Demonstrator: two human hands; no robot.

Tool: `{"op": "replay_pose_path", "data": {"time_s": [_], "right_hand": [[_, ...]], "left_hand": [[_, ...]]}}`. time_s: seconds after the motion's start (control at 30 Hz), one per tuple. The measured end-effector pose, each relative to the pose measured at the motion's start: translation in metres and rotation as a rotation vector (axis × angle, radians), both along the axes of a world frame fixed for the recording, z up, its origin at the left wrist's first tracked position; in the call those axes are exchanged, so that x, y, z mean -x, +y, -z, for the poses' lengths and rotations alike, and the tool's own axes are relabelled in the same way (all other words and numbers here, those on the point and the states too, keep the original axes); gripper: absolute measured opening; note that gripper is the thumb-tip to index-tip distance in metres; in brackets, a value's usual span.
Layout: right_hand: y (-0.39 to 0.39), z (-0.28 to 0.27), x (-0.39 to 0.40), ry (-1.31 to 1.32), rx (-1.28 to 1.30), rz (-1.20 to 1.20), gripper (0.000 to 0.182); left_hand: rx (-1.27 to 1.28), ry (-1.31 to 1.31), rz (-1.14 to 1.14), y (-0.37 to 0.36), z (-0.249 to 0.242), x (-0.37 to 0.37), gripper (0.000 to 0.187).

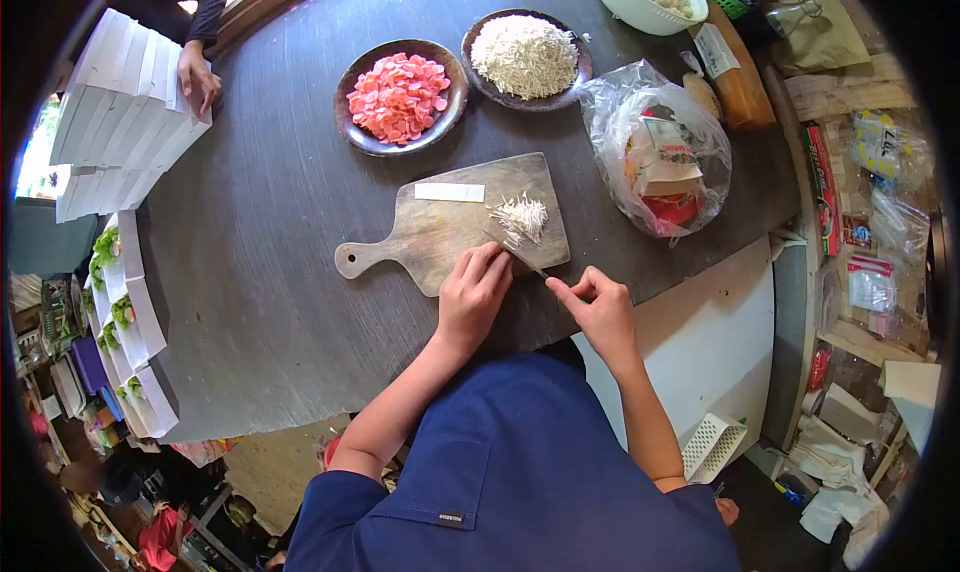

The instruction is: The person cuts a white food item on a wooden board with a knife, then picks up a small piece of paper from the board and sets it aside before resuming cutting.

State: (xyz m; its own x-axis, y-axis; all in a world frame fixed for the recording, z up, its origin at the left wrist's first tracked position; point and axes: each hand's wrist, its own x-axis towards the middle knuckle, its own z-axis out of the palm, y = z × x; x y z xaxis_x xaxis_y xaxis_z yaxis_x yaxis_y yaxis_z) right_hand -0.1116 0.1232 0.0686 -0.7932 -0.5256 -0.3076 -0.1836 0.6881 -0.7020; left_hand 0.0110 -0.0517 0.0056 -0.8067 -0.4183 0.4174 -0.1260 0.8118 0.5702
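Note:
A wooden cutting board (430,237) with a handle lies on the dark table. My right hand (602,317) grips a knife (533,265), its thin blade slanting up and left over the board. Beside the blade, my left hand (472,290) rests at the board's lower edge with fingers curled together; whatever is under them is hidden. Thin white strips (522,217) are heaped just beyond the blade. A flat white rectangular piece (450,192) lies farther up the board.
Past the board stand a bowl of pink slices (400,97) and a bowl of white shreds (525,57). At right are a plastic bag (660,162) and a white basin (650,2). Another person's hand (199,77) touches stacked white boxes (125,102); open boxes (140,312) hold greens.

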Motion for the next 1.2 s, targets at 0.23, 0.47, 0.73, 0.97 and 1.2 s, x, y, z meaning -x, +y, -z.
{"op": "replay_pose_path", "data": {"time_s": [0.23, 0.47, 0.73, 0.97, 1.2], "right_hand": [[0.001, 0.005, -0.001, 0.002, 0.003, -0.004, 0.054], [-0.021, 0.017, -0.004, 0.061, 0.059, -0.004, 0.054], [-0.006, 0.0, 0.0, 0.039, -0.036, -0.019, 0.055], [-0.007, -0.004, -0.001, 0.052, -0.056, -0.03, 0.056], [-0.019, 0.021, -0.001, 0.051, 0.205, 0.037, 0.051]], "left_hand": [[-0.023, 0.011, -0.021, 0.003, 0.001, 0.0, 0.026], [0.004, 0.004, -0.014, 0.003, 0.001, 0.0, 0.028], [-0.019, 0.009, -0.05, 0.005, -0.003, 0.001, 0.025], [-0.02, 0.028, -0.048, 0.005, -0.002, 0.001, 0.025], [-0.021, 0.02, -0.057, 0.006, 0.001, -0.001, 0.025]]}}
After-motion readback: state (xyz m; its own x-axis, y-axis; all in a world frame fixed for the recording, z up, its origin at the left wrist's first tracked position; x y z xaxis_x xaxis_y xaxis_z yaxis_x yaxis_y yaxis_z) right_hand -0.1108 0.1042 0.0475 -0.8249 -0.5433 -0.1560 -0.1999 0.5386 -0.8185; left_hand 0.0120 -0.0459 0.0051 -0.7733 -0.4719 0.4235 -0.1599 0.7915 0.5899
